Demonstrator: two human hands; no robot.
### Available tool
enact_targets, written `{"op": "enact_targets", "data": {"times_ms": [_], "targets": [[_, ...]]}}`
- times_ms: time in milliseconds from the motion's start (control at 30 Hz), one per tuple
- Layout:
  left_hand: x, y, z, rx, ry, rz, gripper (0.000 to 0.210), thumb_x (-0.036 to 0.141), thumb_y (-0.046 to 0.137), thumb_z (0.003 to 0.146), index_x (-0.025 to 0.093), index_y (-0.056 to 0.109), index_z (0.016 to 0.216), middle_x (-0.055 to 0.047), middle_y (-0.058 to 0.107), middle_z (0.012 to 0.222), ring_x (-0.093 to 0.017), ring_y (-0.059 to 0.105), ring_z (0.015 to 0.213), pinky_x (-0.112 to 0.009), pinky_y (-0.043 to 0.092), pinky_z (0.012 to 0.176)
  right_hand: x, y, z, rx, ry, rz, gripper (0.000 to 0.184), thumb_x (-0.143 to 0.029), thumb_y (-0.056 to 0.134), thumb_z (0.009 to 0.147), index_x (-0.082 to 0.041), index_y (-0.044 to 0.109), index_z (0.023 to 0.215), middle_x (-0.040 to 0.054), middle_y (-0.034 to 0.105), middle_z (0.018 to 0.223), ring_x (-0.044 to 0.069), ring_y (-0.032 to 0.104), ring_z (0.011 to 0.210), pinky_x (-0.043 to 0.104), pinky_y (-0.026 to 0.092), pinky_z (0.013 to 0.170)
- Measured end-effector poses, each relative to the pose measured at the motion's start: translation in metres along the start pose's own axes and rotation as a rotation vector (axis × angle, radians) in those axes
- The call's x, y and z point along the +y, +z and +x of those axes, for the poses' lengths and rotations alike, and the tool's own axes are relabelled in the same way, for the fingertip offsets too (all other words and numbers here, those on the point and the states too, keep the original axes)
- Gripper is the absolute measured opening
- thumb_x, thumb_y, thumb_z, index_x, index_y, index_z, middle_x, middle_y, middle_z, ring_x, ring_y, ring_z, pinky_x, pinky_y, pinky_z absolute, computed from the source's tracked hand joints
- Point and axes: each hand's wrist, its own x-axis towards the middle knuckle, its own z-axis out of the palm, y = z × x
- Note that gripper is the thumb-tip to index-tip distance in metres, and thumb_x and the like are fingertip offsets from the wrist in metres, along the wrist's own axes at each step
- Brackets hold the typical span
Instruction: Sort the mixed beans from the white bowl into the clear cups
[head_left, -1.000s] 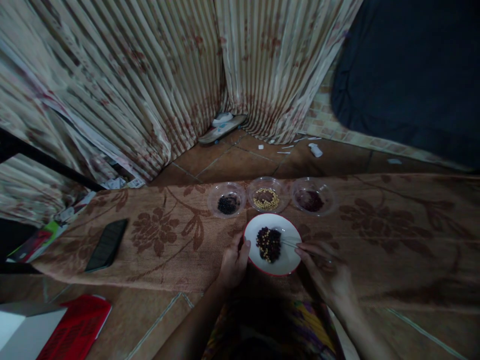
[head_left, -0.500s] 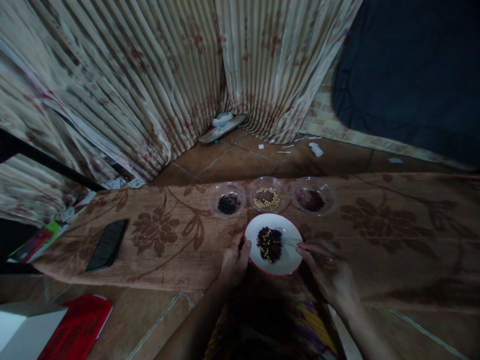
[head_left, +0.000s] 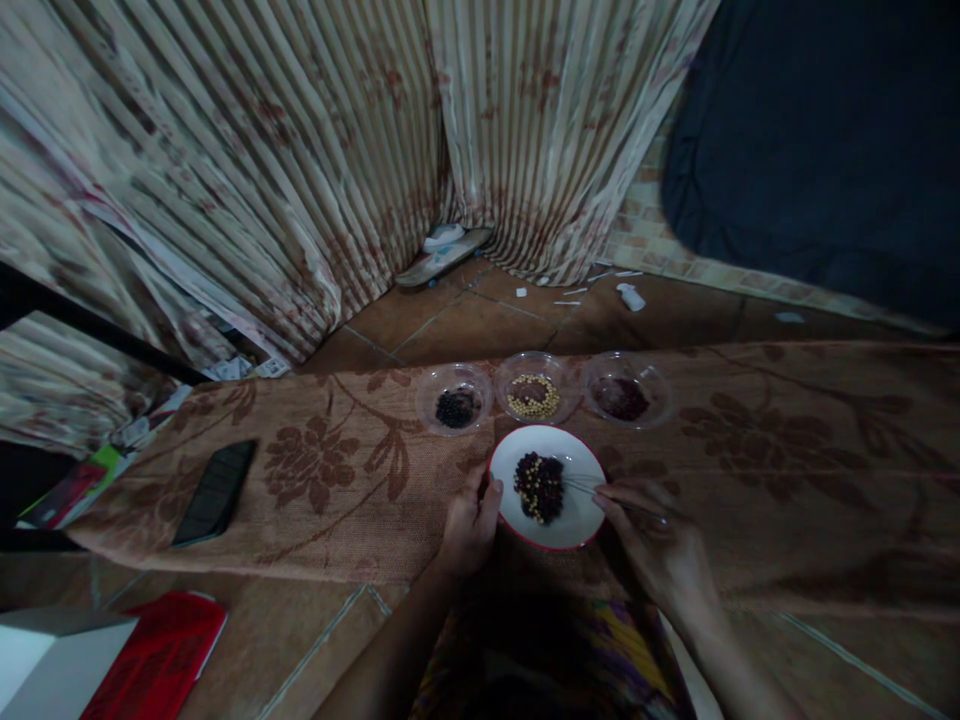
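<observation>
A white plate (head_left: 583,522) with a red rim holds a heap of mixed beans (head_left: 538,487), dark ones with yellow ones among them. My left hand (head_left: 471,522) grips the plate's left edge, thumb on top of the rim. On the other side, my right hand (head_left: 660,545) is closed around what looks like a thin wire whisk (head_left: 579,483); its wires reach the heap's right side. Behind the plate stand three clear plastic bowls: one with black beans (head_left: 454,408), one with yellow beans (head_left: 532,397), one with dark red beans (head_left: 621,398).
A patterned brown cloth (head_left: 322,530) covers the bench, with a dark phone (head_left: 215,492) lying at its left. On the tiled floor are a skateboard (head_left: 444,258) by the striped curtains (head_left: 360,130) and a red packet (head_left: 166,650) at lower left.
Almost nothing differs. Both hands keep their places at the plate, and the view has shifted very slightly.
</observation>
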Motion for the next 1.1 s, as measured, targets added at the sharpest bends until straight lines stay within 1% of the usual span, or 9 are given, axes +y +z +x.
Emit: {"op": "enact_targets", "data": {"times_ms": [100, 267, 433, 667, 767, 867, 1000, 1100], "targets": [[0.0, 0.0, 0.0, 0.002, 0.003, -0.012, 0.039, 0.04, 0.041, 0.095, 0.017, 0.052, 0.125, -0.002, 0.069, 0.078, -0.015, 0.062, 0.067, -0.024, 0.046, 0.065, 0.0, 0.0, -0.001, 0.005, 0.033, 0.006, 0.027, -0.047, 0.059, 0.084, -0.024, 0.073, 0.084, 0.0053, 0.066, 0.096, 0.018, 0.064, 0.086, 0.03, 0.053, 0.074], [0.002, -0.001, 0.001, -0.008, 0.031, 0.0, 0.036, 0.039, 0.04, 0.095, 0.017, 0.054, 0.121, -0.002, 0.068, 0.081, -0.015, 0.062, 0.069, -0.023, 0.046, 0.066, 0.002, 0.002, -0.002, 0.025, 0.041, 0.001, 0.027, -0.048, 0.06, 0.083, -0.024, 0.073, 0.082, 0.0049, 0.065, 0.095, 0.018, 0.064, 0.085, 0.03, 0.053, 0.074], [0.001, -0.001, 0.001, -0.004, 0.007, 0.028, 0.036, 0.039, 0.041, 0.095, 0.017, 0.054, 0.121, 0.001, 0.065, 0.071, -0.014, 0.058, 0.061, -0.022, 0.043, 0.059, 0.007, 0.006, -0.005, 0.048, 0.012, 0.011, 0.024, -0.046, 0.062, 0.083, -0.024, 0.072, 0.083, 0.005, 0.065, 0.097, 0.018, 0.064, 0.086, 0.031, 0.053, 0.074], [0.003, -0.002, 0.001, -0.017, 0.032, 0.001, 0.036, 0.038, 0.04, 0.095, 0.017, 0.054, 0.12, -0.003, 0.068, 0.086, -0.015, 0.062, 0.072, -0.024, 0.047, 0.068, 0.01, 0.007, -0.006, 0.083, -0.07, 0.003, 0.018, -0.04, 0.062, 0.085, -0.024, 0.07, 0.084, 0.0039, 0.065, 0.094, 0.017, 0.064, 0.084, 0.031, 0.053, 0.075], [0.003, -0.002, 0.001, -0.011, 0.033, 0.001, 0.035, 0.036, 0.041, 0.094, 0.017, 0.054, 0.121, -0.004, 0.069, 0.09, -0.016, 0.063, 0.076, -0.025, 0.048, 0.072, 0.011, 0.006, -0.005, 0.088, -0.092, -0.007, 0.018, -0.04, 0.06, 0.086, -0.023, 0.069, 0.083, 0.0041, 0.066, 0.092, 0.018, 0.064, 0.085, 0.031, 0.053, 0.076], [0.004, -0.002, 0.001, -0.009, 0.03, -0.003, 0.036, 0.037, 0.041, 0.095, 0.017, 0.053, 0.122, -0.004, 0.069, 0.09, -0.016, 0.063, 0.075, -0.025, 0.048, 0.071, 0.011, 0.005, -0.005, 0.078, -0.086, -0.02, 0.02, -0.04, 0.06, 0.086, -0.023, 0.068, 0.083, 0.0046, 0.066, 0.09, 0.018, 0.064, 0.084, 0.033, 0.053, 0.076], [0.005, -0.002, 0.001, -0.023, 0.027, -0.004, 0.036, 0.039, 0.04, 0.095, 0.018, 0.054, 0.121, -0.003, 0.069, 0.083, -0.016, 0.062, 0.07, -0.025, 0.047, 0.066, 0.006, 0.001, -0.005, 0.061, -0.087, -0.023, 0.017, -0.039, 0.061, 0.085, -0.023, 0.068, 0.082, 0.0049, 0.066, 0.094, 0.018, 0.064, 0.084, 0.032, 0.053, 0.076], [0.004, -0.001, 0.0, -0.008, 0.017, 0.008, 0.036, 0.039, 0.041, 0.095, 0.018, 0.054, 0.121, -0.003, 0.07, 0.082, -0.016, 0.062, 0.069, -0.025, 0.047, 0.066, -0.002, -0.005, -0.003, -0.026, -0.124, -0.036, 0.015, -0.036, 0.06, 0.086, -0.025, 0.068, 0.082, 0.0037, 0.067, 0.093, 0.018, 0.065, 0.086, 0.031, 0.053, 0.075]]}}
